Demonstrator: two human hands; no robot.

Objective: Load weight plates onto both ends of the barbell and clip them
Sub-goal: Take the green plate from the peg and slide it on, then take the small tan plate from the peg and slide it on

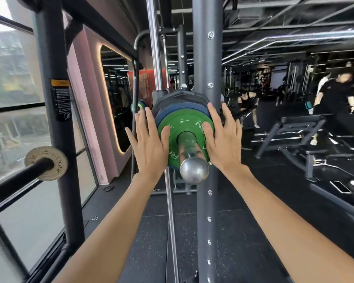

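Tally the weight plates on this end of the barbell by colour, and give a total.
Green plate: 1
Blue plate: 1
Black plate: 1
Total: 3, as far as this end-on view shows; any plates hidden behind these cannot be counted. No clip shows on the sleeve.

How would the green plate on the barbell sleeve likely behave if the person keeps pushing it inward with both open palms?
The green plate looks rigid, so it probably slides rather than flexes. Threaded on the smooth sleeve, it cannot tip off. It seems pressed against the blue plate, so it likely stops there. Left hand and right hand press flat.
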